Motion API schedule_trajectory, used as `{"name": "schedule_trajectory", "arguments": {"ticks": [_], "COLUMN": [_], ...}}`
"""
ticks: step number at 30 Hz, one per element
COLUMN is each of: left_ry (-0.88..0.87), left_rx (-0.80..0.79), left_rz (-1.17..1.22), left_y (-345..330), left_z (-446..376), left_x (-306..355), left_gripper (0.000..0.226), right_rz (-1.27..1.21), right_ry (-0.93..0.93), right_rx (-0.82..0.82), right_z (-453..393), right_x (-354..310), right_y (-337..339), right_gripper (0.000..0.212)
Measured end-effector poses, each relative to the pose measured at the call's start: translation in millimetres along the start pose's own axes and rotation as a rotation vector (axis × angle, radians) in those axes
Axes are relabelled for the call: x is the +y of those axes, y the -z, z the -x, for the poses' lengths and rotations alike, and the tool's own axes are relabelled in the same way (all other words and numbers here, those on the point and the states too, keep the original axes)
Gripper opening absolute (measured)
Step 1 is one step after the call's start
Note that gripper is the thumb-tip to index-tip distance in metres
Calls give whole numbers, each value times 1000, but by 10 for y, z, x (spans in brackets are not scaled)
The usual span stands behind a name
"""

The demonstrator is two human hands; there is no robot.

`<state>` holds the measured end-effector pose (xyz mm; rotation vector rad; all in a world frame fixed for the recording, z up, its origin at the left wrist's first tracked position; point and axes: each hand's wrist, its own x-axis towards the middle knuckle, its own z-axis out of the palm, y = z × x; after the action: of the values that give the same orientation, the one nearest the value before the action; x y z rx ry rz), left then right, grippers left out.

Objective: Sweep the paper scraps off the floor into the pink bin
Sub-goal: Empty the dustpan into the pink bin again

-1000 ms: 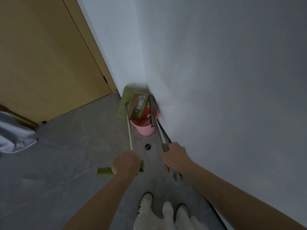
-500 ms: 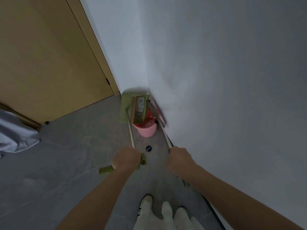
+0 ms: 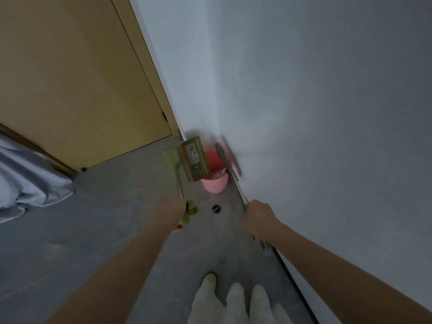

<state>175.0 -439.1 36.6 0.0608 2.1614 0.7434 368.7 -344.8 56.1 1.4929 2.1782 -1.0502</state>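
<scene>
Grey stone-look flooring (image 3: pixel 98 230) is running into a corner where white walls (image 3: pixel 315 113) are meeting, with a tan door (image 3: pixel 70 78) and pale draped fabric (image 3: pixel 25 181) sitting at the left. The left hand (image 3: pixel 170 212) is gripping the green dustpan's (image 3: pixel 194 160) handle, tilting its pan over the pink bin (image 3: pixel 216 182), which is standing in the corner holding paper scraps (image 3: pixel 218 173). The right hand (image 3: pixel 258 216) is clenching the broom handle (image 3: pixel 230 169) beside the wall. A small dark disc (image 3: pixel 216 208) is lying between the hands.
</scene>
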Motion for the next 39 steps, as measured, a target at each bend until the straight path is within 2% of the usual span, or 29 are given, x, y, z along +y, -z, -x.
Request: {"name": "schedule_trajectory", "arguments": {"ticks": [3,7,14,19,22,25,30,39], "left_ry": [-43,-105,-195,-176,-180,-208,-186,-86], "left_rx": [-21,-35,-178,-207,-231,-259,-285,-456], "left_rz": [126,137,152,40,-25,-104,-244,-133], "left_y": [94,363,1111,1640,1852,1999,2139,1947], "left_z": [141,199,-34,-229,-203,-141,27,338], "left_x": [10,62,60,102,81,21,-173,-1112], "left_gripper": [35,38,39,39,40,41,45,40], "right_rz": [-87,-212,-402,-477,-494,-512,-547,-727], "right_ry": [-42,-70,-121,-197,-227,-253,-254,-289], "right_rx": [29,37,47,65,118,139,133,180], "right_z": [61,185,418,505,563,645,867,1375], "right_x": [-74,-307,-1063,-1607,-1749,-1795,-1844,-1409], "right_y": [38,141,-119,-493,-650,-770,-914,-1491], "right_gripper": [14,23,11,18,12,9,26,13]}}
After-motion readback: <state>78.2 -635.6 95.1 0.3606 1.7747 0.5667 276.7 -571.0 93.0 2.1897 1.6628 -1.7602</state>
